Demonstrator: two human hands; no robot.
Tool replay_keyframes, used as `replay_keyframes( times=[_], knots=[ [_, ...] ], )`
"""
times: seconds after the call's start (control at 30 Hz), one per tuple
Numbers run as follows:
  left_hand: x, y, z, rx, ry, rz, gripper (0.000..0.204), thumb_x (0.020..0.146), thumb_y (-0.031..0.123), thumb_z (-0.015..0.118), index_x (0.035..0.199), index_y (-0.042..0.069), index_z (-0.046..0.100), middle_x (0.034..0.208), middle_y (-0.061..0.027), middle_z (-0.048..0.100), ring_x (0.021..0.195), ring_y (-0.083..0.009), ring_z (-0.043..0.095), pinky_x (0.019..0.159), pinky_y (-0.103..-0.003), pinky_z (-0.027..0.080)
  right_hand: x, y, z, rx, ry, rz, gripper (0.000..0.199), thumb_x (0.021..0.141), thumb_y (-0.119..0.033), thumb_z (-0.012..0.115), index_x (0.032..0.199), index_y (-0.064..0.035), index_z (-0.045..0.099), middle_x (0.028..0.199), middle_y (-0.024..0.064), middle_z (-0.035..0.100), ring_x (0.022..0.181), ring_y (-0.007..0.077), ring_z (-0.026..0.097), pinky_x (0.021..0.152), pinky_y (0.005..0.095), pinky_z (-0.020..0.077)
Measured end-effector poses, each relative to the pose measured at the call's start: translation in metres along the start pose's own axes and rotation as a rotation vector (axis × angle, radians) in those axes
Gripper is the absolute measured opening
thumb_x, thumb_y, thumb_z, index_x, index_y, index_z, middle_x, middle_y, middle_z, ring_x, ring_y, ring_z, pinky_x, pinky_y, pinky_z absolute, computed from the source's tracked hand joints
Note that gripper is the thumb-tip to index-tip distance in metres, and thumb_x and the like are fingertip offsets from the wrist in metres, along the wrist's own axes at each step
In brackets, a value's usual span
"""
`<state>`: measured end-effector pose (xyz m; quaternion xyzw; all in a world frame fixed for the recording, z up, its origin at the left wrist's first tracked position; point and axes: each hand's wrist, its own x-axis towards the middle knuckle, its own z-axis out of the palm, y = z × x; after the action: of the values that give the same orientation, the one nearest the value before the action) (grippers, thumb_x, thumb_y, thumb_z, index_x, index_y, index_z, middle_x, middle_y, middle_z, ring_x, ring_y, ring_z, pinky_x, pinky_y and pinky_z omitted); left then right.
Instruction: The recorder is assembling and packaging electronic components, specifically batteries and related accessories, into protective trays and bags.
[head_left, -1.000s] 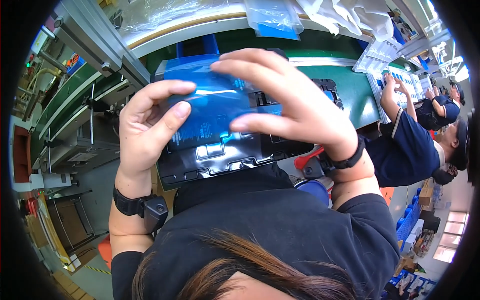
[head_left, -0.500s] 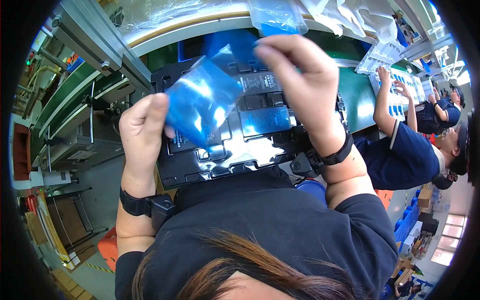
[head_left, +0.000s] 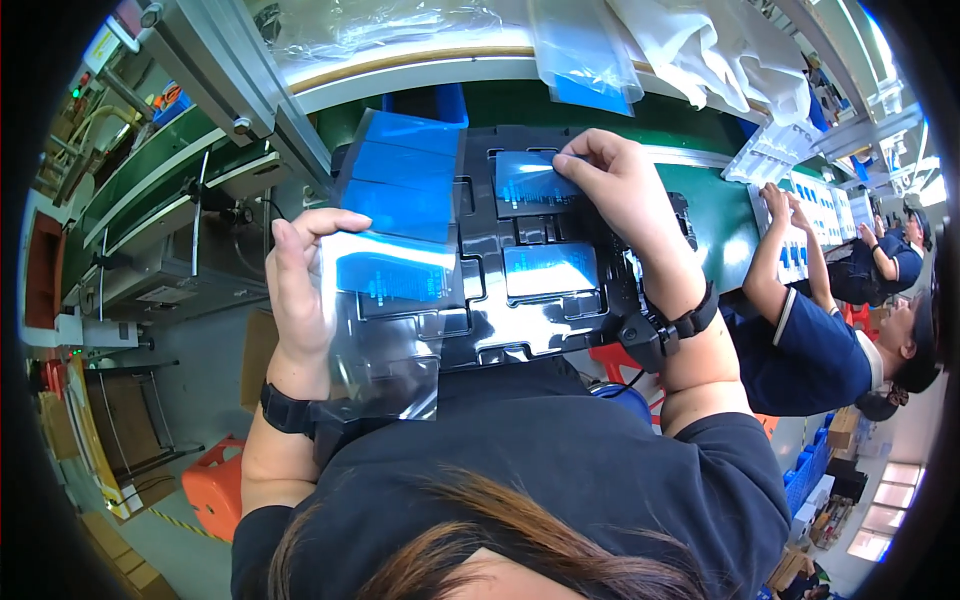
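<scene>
Fingers (head_left: 575, 160) on blue pouch (head_left: 527, 180), black tray (head_left: 520, 320) (co-worker (head_left: 810, 340) beside)

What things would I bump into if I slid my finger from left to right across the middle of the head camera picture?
Left hand → clear plastic pouch with a blue rectangular piece inside → black moulded plastic tray → right hand → co-worker's dark blue sleeve.

— What is the person wearing?
— A dark navy short-sleeved top (head_left: 560, 470); bare forearms run from its sleeves to the hands, left hand (head_left: 300, 290) and right hand (head_left: 620, 190).
— Anything at the wrists?
— A black band (head_left: 285, 410) on the left wrist, and a black strap (head_left: 690, 320) with a small black box on the right. Dark brown hair (head_left: 450, 550) shows below the top.
</scene>
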<state>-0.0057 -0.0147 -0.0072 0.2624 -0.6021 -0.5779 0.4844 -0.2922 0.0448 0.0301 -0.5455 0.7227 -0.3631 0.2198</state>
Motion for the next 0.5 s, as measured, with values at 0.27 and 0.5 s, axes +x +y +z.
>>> replay_keyframes(
  times=[0.27,0.5],
  knots=[
    [0.0007,0.0003,0.0012,0.033,0.005,0.032,0.06,0.098,0.043,0.022,0.094,-0.004,0.059,0.089,-0.0111,0.062,0.08,-0.0137,0.057,0.075,-0.025,0.042,0.0049,0.0016,-0.0034,-0.005,-0.104,-0.006,0.018,0.078,-0.015,0.063,0.082,0.0025,0.062,0.063,0.0078,0.054,0.061,0.0131,0.05,0.058,0.0282,0.0409],
    [0.0003,0.0007,0.0016,0.042,0.01,0.024,0.059,0.098,0.043,0.022,0.094,-0.003,0.059,0.09,-0.0111,0.062,0.08,-0.0139,0.057,0.076,-0.025,0.042,0.0066,0.0008,-0.0048,-0.014,-0.148,0.01,0.018,0.078,-0.015,0.063,0.082,0.0029,0.062,0.066,0.0084,0.056,0.063,0.0137,0.051,0.061,0.0283,0.0418]
  ],
)
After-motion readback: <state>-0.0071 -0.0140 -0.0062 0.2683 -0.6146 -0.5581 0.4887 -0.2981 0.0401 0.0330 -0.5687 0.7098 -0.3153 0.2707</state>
